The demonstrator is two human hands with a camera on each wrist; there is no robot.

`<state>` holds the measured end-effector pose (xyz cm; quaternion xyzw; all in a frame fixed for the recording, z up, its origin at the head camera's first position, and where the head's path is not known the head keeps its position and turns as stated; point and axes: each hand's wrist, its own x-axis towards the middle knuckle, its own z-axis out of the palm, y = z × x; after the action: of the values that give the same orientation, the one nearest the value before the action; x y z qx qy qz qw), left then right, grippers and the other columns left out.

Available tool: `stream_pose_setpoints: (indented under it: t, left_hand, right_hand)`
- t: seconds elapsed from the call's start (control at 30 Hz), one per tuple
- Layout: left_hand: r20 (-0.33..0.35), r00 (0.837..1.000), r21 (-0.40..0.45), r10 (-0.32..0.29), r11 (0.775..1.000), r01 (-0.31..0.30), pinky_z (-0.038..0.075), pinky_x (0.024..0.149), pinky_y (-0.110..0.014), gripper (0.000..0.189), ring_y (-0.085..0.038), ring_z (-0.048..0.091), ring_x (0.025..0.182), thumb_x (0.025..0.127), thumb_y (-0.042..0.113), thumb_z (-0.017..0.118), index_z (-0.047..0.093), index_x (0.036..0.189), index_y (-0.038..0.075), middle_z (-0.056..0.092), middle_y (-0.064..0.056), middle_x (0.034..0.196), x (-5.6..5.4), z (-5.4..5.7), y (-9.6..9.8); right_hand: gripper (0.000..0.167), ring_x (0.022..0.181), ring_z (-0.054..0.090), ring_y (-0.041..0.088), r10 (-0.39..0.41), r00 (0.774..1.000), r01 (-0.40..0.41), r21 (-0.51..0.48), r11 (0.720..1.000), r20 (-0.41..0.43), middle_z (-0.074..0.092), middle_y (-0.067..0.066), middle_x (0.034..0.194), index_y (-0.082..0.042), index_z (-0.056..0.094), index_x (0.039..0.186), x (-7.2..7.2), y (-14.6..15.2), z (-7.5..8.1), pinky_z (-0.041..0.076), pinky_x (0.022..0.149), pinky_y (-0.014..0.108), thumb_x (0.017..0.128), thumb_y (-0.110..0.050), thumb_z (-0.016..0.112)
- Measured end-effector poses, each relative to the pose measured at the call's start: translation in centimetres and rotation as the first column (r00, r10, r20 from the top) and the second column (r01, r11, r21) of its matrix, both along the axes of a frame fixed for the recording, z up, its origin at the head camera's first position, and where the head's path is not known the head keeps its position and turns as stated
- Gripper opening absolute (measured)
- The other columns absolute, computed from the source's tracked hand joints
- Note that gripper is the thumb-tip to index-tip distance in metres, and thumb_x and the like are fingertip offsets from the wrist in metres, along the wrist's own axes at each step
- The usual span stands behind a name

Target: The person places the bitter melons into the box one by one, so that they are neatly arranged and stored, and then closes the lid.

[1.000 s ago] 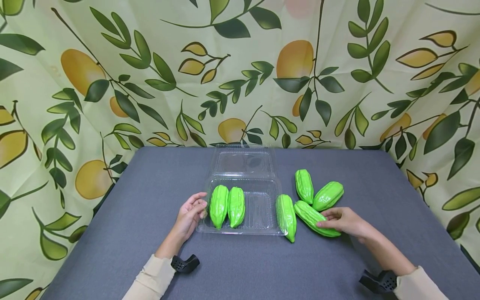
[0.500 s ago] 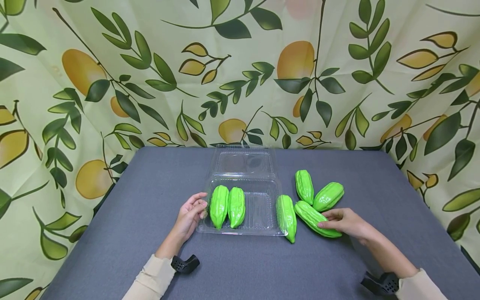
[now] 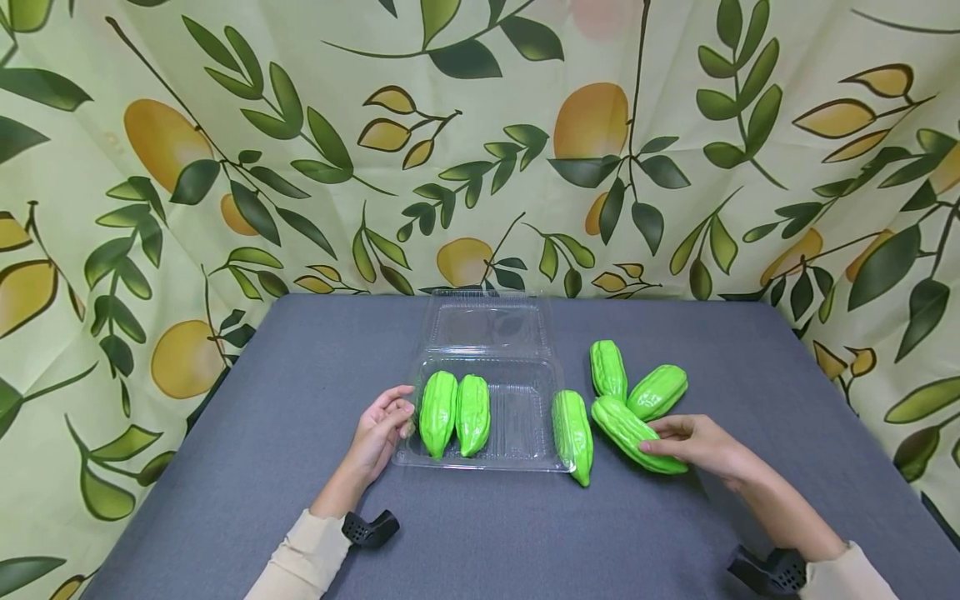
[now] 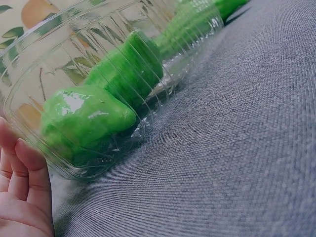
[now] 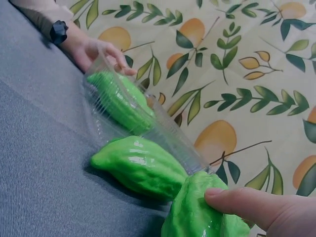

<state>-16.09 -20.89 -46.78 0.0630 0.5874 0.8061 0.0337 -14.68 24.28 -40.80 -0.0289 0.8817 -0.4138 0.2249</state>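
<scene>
In the head view my right hand (image 3: 693,446) pinches a bright green, ridged bitter melon (image 3: 630,433) between thumb and fingers. Its far end overlaps two other bitter melons, one upright (image 3: 608,367) and one slanted (image 3: 658,392). Another bitter melon (image 3: 572,433) lies against the right side of the clear plastic container (image 3: 521,454). Inside that container, on the left, two bitter melons (image 3: 438,412) lie side by side. My left hand (image 3: 381,433) holds the container's left rim with thumb and fingers; the left wrist view shows its fingers (image 4: 32,163) at the clear wall.
The container's hinged lid (image 3: 487,325) lies folded back toward the far edge of the grey cloth-covered table (image 3: 480,533). Behind it hangs a curtain (image 3: 480,150) printed with leaves and fruit. Both wrists wear black devices (image 3: 371,529).
The bitter melon in my right hand has risen slightly, its far end now covering more of the two behind it. My left hand, the container and the other bitter melons have stayed put.
</scene>
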Motion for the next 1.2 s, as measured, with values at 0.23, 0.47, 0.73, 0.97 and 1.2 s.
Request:
stream_pose_setpoints:
  t: [0.23, 0.47, 0.73, 0.97, 1.2]
  left_hand:
    - [0.015, 1.0, -0.006, 0.012, 1.0, -0.012, 0.041, 0.055, -0.011, 0.026, 0.001, 0.046, 0.059, 0.094, -0.002, 0.049, 0.053, 0.113, 0.016, 0.056, 0.012, 0.079, 0.1, 0.1, 0.1]
    - [0.04, 0.999, -0.007, 0.02, 1.0, -0.019, 0.041, 0.055, -0.011, 0.025, 0.001, 0.046, 0.06, 0.094, -0.002, 0.05, 0.052, 0.115, 0.012, 0.057, 0.013, 0.079, 0.0, 0.1, 0.1]
    - [0.009, 1.0, -0.005, 0.005, 1.0, -0.005, 0.042, 0.055, -0.011, 0.025, 0.002, 0.047, 0.06, 0.095, -0.001, 0.05, 0.053, 0.113, 0.015, 0.057, 0.013, 0.079, 0.0, 0.0, 0.0]
    - [0.025, 1.0, 0.0, 0.013, 1.0, -0.013, 0.041, 0.055, -0.011, 0.026, 0.001, 0.047, 0.06, 0.094, -0.002, 0.05, 0.054, 0.112, 0.017, 0.057, 0.012, 0.079, 0.0, 0.1, 0.2]
    - [0.025, 1.0, -0.006, 0.01, 1.0, -0.01, 0.042, 0.056, -0.011, 0.025, 0.001, 0.046, 0.061, 0.094, -0.001, 0.05, 0.052, 0.113, 0.015, 0.057, 0.013, 0.08, 0.1, 0.2, 0.1]
  right_hand:
    - [0.062, 0.1, 0.059, 0.012, -0.009, 1.0, 0.009, -0.015, 1.0, -0.004, 0.063, 0.024, 0.123, 0.01, 0.053, 0.129, 0.0, -0.1, 0.4, 0.049, 0.076, 0.022, 0.088, -0.033, 0.068]
    - [0.059, 0.086, 0.054, 0.005, -0.006, 1.0, 0.006, -0.046, 0.999, 0.011, 0.066, 0.015, 0.115, 0.011, 0.052, 0.129, -0.1, -0.2, 0.9, 0.048, 0.072, 0.022, 0.091, -0.032, 0.065]
    - [0.064, 0.108, 0.059, 0.016, -0.006, 0.999, 0.008, -0.053, 0.999, 0.043, 0.059, 0.024, 0.128, 0.012, 0.047, 0.133, -0.4, -0.7, 1.6, 0.054, 0.088, 0.034, 0.093, -0.036, 0.06]
    - [0.071, 0.122, 0.054, 0.032, -0.018, 0.999, 0.021, -0.062, 0.998, 0.043, 0.049, 0.031, 0.136, 0.016, 0.039, 0.137, -0.8, -1.3, 2.1, 0.053, 0.096, 0.041, 0.094, -0.037, 0.059]
    - [0.073, 0.127, 0.052, 0.037, -0.011, 0.999, 0.014, -0.092, 0.996, 0.039, 0.045, 0.034, 0.14, 0.017, 0.035, 0.138, -1.0, -2.2, 2.3, 0.052, 0.098, 0.043, 0.095, -0.037, 0.058]
